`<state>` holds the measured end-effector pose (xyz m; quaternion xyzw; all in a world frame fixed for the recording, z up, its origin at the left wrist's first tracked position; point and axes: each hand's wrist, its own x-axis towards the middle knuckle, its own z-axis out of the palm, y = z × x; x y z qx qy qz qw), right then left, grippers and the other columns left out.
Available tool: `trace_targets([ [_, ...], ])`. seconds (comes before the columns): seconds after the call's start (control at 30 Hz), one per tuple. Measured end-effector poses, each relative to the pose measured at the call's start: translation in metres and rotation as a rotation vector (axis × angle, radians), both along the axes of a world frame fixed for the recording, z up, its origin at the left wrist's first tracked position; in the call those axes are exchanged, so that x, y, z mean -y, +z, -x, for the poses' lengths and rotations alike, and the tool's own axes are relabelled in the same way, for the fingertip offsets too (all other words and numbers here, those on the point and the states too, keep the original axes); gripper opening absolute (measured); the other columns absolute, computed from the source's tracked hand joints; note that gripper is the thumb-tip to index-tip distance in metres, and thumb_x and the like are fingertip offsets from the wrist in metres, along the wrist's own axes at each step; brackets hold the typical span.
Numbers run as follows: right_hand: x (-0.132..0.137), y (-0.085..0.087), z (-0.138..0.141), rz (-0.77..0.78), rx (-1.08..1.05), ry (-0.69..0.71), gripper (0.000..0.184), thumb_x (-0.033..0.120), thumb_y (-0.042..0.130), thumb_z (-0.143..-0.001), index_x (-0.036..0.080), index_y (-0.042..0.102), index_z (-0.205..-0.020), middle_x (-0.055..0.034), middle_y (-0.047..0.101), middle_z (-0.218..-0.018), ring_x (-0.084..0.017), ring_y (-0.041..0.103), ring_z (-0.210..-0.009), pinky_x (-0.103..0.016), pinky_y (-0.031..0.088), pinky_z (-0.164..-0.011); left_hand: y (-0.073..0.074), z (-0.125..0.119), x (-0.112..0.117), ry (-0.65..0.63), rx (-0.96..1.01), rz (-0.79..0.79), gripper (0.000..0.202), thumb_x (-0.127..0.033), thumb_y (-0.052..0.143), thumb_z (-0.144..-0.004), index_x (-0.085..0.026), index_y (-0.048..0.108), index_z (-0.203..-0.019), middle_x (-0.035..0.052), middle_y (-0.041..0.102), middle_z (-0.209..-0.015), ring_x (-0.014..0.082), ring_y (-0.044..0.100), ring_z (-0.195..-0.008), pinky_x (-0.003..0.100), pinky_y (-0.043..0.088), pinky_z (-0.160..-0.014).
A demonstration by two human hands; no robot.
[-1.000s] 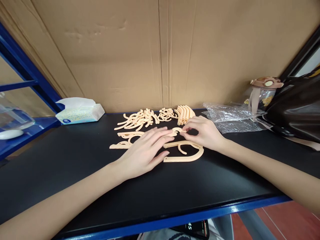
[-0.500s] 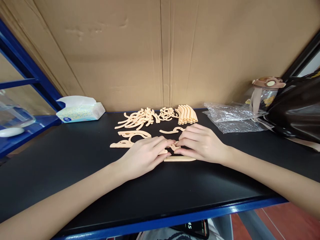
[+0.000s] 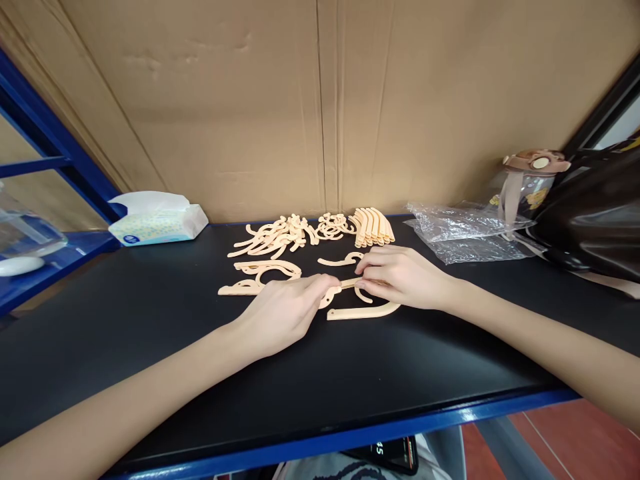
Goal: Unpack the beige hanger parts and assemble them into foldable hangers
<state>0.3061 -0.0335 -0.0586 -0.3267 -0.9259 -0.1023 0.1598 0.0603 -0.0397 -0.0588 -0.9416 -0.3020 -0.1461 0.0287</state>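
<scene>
My left hand (image 3: pixel 277 313) pinches a beige plastic hanger piece (image 3: pixel 327 300), whose rounded end with a small hole shows past my fingertips. A narrow beige hanger arm (image 3: pixel 349 283) spans from there to my right hand (image 3: pixel 405 277), which is closed on its other end. Below the right fingers a thin curved hook piece (image 3: pixel 364 295) sticks out; whether it is held or lying loose I cannot tell. Closer to me lies a long bent hanger arm (image 3: pixel 360 313). Two flat assembled-looking hangers (image 3: pixel 267 267) rest beside the left hand, one partly covered by it.
At the back are a heap of hanger arms (image 3: pixel 280 237), a pile of small hooks (image 3: pixel 334 227) and a neat row of arms (image 3: pixel 374 227). A tissue box (image 3: pixel 157 223) stands left; clear plastic bags (image 3: pixel 465 233), a bottle (image 3: pixel 535 187) and a black bag (image 3: pixel 595 220) are right.
My hands have drawn a little apart, the right one moving up and back. More of the narrow arm, the hook piece and the bent arm in front now shows.
</scene>
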Motion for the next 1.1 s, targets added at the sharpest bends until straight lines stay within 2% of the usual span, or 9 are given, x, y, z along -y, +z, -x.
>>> trace_targets([
  [0.1, 0.003, 0.003, 0.001, -0.027, -0.025, 0.012, 0.037, 0.032, 0.038, -0.097, 0.015, 0.066, -0.079, -0.0055, 0.064, -0.084, -0.016, 0.055, -0.078, -0.029, 0.041, -0.073, 0.002, -0.002, 0.004, 0.033, -0.062, 0.015, 0.028, -0.038, 0.033, -0.097, -0.019, 0.053, -0.097, 0.0007, 0.063, -0.08, 0.0172, 0.06, -0.065, 0.026, 0.039, -0.053],
  [0.2, 0.008, 0.007, 0.005, -0.057, -0.043, 0.041, 0.037, 0.035, 0.04, -0.096, 0.015, 0.063, -0.076, -0.0044, 0.06, -0.078, -0.014, 0.051, -0.072, -0.027, 0.04, -0.069, 0.003, -0.003, 0.006, 0.056, -0.116, 0.025, 0.033, -0.05, 0.044, -0.09, -0.018, 0.052, -0.095, 0.0009, 0.061, -0.076, 0.0189, 0.058, -0.063, 0.026, 0.037, -0.051],
  [0.4, 0.025, 0.003, 0.02, -0.026, 0.046, 0.114, 0.033, 0.041, 0.047, -0.092, 0.015, 0.061, -0.079, -0.0031, 0.06, -0.075, -0.013, 0.052, -0.066, -0.027, 0.037, -0.061, 0.007, -0.001, 0.004, -0.011, -0.129, 0.093, 0.022, -0.042, 0.044, -0.092, -0.02, 0.048, -0.092, 0.0002, 0.063, -0.079, 0.0181, 0.059, -0.065, 0.026, 0.038, -0.054],
  [0.57, 0.031, 0.0, 0.025, 0.095, 0.078, 0.041, 0.025, 0.034, 0.046, -0.094, 0.015, 0.06, -0.084, -0.0038, 0.062, -0.083, -0.013, 0.056, -0.069, -0.025, 0.034, -0.056, 0.008, -0.001, 0.003, -0.063, -0.111, 0.162, 0.012, -0.029, 0.043, -0.092, -0.021, 0.046, -0.083, -0.0033, 0.059, -0.07, 0.0137, 0.056, -0.057, 0.024, 0.034, -0.053],
  [0.7, 0.032, 0.002, 0.026, 0.09, 0.106, 0.009, 0.026, 0.032, 0.046, -0.093, 0.015, 0.058, -0.078, -0.0026, 0.062, -0.078, -0.012, 0.054, -0.063, -0.026, 0.028, -0.051, 0.006, -0.001, 0.002, -0.072, -0.116, 0.182, 0.013, -0.03, 0.045, -0.091, -0.02, 0.043, -0.081, -0.0045, 0.057, -0.067, 0.0131, 0.055, -0.056, 0.023, 0.031, -0.051],
  [0.87, 0.036, 0.0, 0.027, -0.045, 0.118, 0.028, 0.026, 0.027, 0.043, -0.094, 0.015, 0.055, -0.074, -0.0016, 0.058, -0.066, -0.012, 0.052, -0.056, -0.028, 0.025, -0.051, 0.009, -0.001, 0.004, -0.097, -0.099, 0.185, 0.012, -0.03, 0.043, -0.091, -0.021, 0.041, -0.083, -0.0065, 0.054, -0.062, 0.0122, 0.052, -0.051, 0.024, 0.03, -0.051],
  [1.0, 0.036, -0.001, 0.026, -0.067, 0.094, 0.025, 0.023, 0.025, 0.039, -0.094, 0.016, 0.051, -0.077, -0.0003, 0.057, -0.064, -0.012, 0.05, -0.052, -0.028, 0.025, -0.049, 0.011, -0.001, 0.004, -0.059, -0.094, 0.116, 0.015, -0.033, 0.042, -0.092, -0.021, 0.043, -0.083, -0.0056, 0.053, -0.061, 0.0127, 0.052, -0.052, 0.024, 0.029, -0.05],
  [1.1, 0.034, 0.001, 0.025, -0.018, 0.064, -0.002, 0.016, 0.023, 0.04, -0.093, 0.017, 0.049, -0.082, -0.0006, 0.058, -0.07, -0.012, 0.052, -0.055, -0.026, 0.024, -0.048, 0.008, 0.001, 0.002, -0.01, -0.085, 0.045, 0.026, -0.039, 0.038, -0.094, -0.021, 0.044, -0.077, -0.0038, 0.052, -0.061, 0.0129, 0.05, -0.05, 0.024, 0.027, -0.048],
])
